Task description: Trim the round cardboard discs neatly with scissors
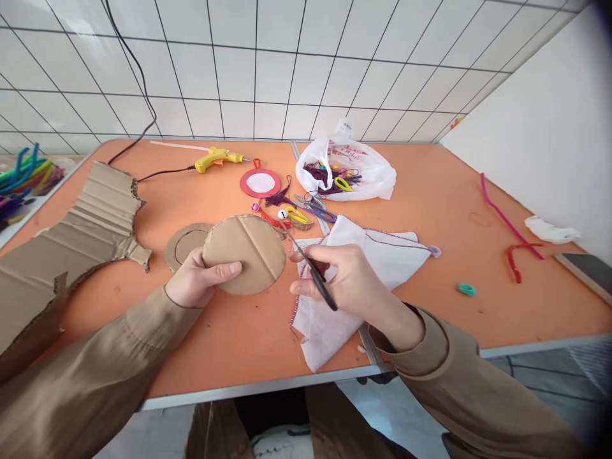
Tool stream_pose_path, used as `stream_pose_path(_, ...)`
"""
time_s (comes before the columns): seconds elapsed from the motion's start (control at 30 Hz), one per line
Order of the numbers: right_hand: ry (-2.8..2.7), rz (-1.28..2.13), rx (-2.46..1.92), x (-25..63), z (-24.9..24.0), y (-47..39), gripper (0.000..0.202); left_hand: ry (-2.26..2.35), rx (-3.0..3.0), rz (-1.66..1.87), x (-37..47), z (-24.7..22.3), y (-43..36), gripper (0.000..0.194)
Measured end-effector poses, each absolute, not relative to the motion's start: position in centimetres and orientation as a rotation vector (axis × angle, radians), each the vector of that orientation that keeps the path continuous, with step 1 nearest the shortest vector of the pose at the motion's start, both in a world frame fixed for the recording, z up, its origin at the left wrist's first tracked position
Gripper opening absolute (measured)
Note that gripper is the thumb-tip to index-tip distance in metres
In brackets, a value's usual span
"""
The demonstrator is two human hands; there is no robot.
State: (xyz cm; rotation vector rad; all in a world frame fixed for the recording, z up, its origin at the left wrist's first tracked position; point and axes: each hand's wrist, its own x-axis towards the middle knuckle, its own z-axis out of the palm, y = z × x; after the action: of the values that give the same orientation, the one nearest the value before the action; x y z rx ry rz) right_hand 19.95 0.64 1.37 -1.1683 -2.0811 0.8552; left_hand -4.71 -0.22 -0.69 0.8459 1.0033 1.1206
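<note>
My left hand grips a round cardboard disc by its left side, thumb on top, holding it above the table. In my right hand is a pair of black-handled scissors, fingers around the handles. The blades point up and left, close to the disc's right edge. Behind the disc lies a cardboard ring, partly covered by it and by my left hand. Under my right hand spreads a white cloth with dark red stitching along its edges.
On the orange table are a large torn cardboard sheet, a yellow glue gun with a cord, a red-rimmed disc, purple-handled scissors, and a white plastic bag of cords. Pipe cleaners lie right.
</note>
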Motion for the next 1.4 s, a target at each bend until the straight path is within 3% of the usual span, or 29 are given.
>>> stream_pose_path(0.2, -2.027, 1.185, -1.115, 20.44, 2.02, 0.54, 0.05, 0.988, 0.844, 1.185, -4.85, -0.87, 0.04, 0.036)
stream_pose_path(0.53, -2.159, 1.112, -1.168, 20.43, 2.23, 0.68, 0.047, 0.958, 0.901, 1.222, -4.87, -0.97, -0.07, 0.039)
stream_pose_path(0.93, -2.047, 1.422, -0.933, 20.64, 1.89, 0.93, 0.061, 0.851, 0.981, 0.988, -5.09, -1.6, 0.19, 0.025)
stream_pose_path(1.4, -2.11, 1.369, -0.903, 20.26, 2.44, 0.68, 0.052, 0.868, 1.045, 0.888, -4.85, -1.49, 0.02, 0.033)
